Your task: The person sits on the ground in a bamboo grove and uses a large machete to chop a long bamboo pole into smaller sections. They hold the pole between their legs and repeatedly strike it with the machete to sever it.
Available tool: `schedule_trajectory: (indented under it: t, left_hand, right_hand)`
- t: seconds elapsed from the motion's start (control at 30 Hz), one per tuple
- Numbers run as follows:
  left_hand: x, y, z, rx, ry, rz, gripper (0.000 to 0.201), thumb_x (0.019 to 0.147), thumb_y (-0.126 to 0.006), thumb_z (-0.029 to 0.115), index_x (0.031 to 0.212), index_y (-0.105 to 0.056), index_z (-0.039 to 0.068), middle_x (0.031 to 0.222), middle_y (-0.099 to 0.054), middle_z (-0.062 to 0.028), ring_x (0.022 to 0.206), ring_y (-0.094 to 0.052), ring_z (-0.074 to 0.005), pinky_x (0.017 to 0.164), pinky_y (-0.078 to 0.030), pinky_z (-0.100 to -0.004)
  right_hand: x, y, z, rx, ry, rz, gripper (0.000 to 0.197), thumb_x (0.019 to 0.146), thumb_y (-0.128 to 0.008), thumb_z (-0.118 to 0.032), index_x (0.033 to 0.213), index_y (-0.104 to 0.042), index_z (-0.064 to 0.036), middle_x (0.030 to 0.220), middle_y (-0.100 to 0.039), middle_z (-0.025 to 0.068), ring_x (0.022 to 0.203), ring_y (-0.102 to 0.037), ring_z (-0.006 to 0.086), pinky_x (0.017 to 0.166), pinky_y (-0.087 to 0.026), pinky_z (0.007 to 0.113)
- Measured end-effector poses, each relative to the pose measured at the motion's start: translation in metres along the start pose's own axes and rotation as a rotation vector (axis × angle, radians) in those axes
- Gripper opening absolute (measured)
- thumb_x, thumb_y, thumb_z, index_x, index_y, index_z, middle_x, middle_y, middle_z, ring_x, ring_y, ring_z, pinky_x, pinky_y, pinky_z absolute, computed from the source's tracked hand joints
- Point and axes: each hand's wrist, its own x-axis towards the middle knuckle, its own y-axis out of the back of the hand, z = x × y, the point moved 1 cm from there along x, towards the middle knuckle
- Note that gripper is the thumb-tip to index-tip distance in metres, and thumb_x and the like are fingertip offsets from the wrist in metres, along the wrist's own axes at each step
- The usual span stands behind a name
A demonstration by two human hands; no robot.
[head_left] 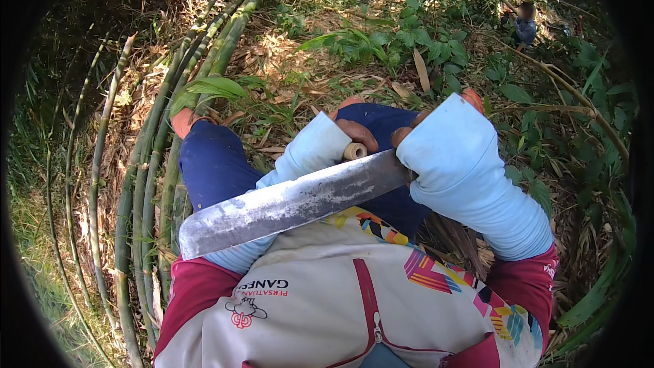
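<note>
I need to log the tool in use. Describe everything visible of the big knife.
The big knife has a broad, flat blade of dull grey metal, scuffed and stained, wider toward its blunt tip. It lies slantwise across the lap, tip toward the lower left. The right hand grips its hidden handle. The blade crosses over the left sleeve, near the pale cut stick in the left hand.

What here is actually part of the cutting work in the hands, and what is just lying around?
In use:
- broad metal blade, held in the right hand
- short pale bamboo piece, held by the left hand

Just lying about:
- long green bamboo poles on the person's left
- dry leaves on the ground
- green leafy plants
- another person far off
</note>
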Motion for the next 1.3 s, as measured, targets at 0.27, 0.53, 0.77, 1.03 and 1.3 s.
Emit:
schedule_trajectory:
  t: [0.27, 0.53, 0.77, 1.03, 1.3]
  left_hand:
    - [0.003, 0.010, -0.004, 0.337, 0.112, -0.142, 0.019, 0.080, -0.075, 0.026, 0.082, -0.069, 0.008, 0.075, -0.067, -0.0072, 0.069, -0.064, -0.0227, 0.060, -0.049, -0.0320]
    - [-0.003, -0.020, 0.012, 0.453, 0.230, 0.371, 0.037, 0.083, -0.076, 0.039, 0.067, -0.064, 0.007, 0.060, -0.061, -0.0097, 0.054, -0.059, -0.0282, 0.048, -0.044, -0.0381]
    - [0.004, -0.038, -0.004, 0.322, 0.028, 0.568, 0.034, 0.086, -0.073, 0.036, 0.073, -0.064, 0.005, 0.064, -0.060, -0.0084, 0.057, -0.057, -0.0230, 0.052, -0.043, -0.0361]
    - [-0.001, -0.015, 0.032, 0.416, 0.069, 0.456, 0.026, 0.081, -0.071, 0.010, 0.061, -0.055, 0.007, 0.053, -0.045, -0.0103, 0.057, -0.053, -0.0337, 0.058, -0.044, -0.0389]
    - [-0.023, 0.012, 0.045, 0.330, 0.074, 0.387, 0.016, 0.092, -0.060, 0.012, 0.080, -0.056, 0.003, 0.081, -0.057, -0.0122, 0.071, -0.057, -0.0236, 0.083, -0.051, -0.0387]
  right_hand:
    - [0.005, -0.001, -0.005, 0.041, -0.025, -0.096, 0.013, 0.062, -0.068, -0.015, 0.071, -0.060, -0.0118, 0.062, -0.055, 0.0073, 0.063, -0.061, 0.0295, 0.056, -0.045, 0.045]
    - [0.012, -0.001, -0.004, 0.130, -0.048, -0.249, 0.023, 0.070, -0.068, -0.014, 0.093, -0.071, -0.0126, 0.082, -0.068, 0.0074, 0.077, -0.068, 0.0301, 0.067, -0.052, 0.043]
    - [0.009, -0.008, 0.016, 0.099, -0.050, -0.198, 0.021, 0.052, -0.075, -0.012, 0.071, -0.067, -0.0133, 0.066, -0.058, 0.0066, 0.076, -0.062, 0.0310, 0.065, -0.050, 0.042]
    - [0.005, -0.026, 0.071, 0.163, -0.450, 0.016, 0.020, 0.067, -0.072, -0.004, 0.082, -0.059, -0.0040, 0.078, -0.059, 0.0183, 0.073, -0.060, 0.0386, 0.066, -0.048, 0.045]
    - [-0.041, -0.030, 0.126, 0.232, -0.918, 0.143, 0.016, 0.077, -0.066, 0.000, 0.093, -0.062, -0.0041, 0.076, -0.060, 0.0111, 0.067, -0.058, 0.0204, 0.066, -0.046, 0.031]
